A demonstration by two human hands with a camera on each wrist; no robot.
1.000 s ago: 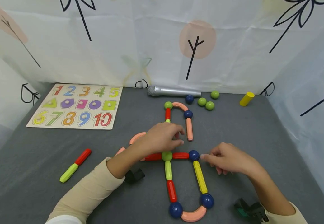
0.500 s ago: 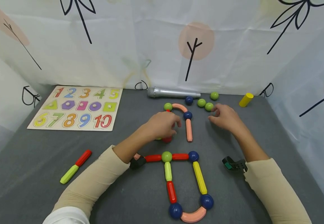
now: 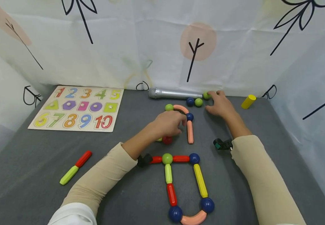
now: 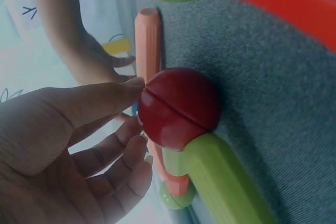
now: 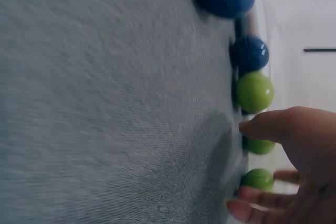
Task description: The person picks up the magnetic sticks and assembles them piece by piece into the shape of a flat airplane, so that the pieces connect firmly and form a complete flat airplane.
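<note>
My left hand (image 3: 169, 122) pinches a dark red ball (image 4: 181, 107) between thumb and fingertips. A lime green stick (image 4: 226, 179) runs from the ball. Farther back, my right hand (image 3: 222, 104) is among green balls (image 5: 254, 92), thumb and fingers spread apart. Its fingertips overlap one green ball (image 3: 206, 95) at the end of the silver microphone (image 3: 176, 93). Beyond the left hand, a peach curved stick (image 3: 181, 108) joins a green ball (image 3: 169, 107) to a blue ball (image 3: 189, 117), with a straight peach stick (image 3: 190, 132) below. The left hand hides part of this chain.
In front lies a loop of sticks and balls, including a yellow stick (image 3: 200, 180) and a blue ball (image 3: 207, 205). A number board (image 3: 76, 107) lies back left, near a red and green stick pair (image 3: 76, 167). A yellow cylinder (image 3: 248, 102) stands back right.
My right hand has moved from beside the front loop back to the green balls, which have shifted. My left hand has moved slightly backward, and the red ball has come into view under it.
</note>
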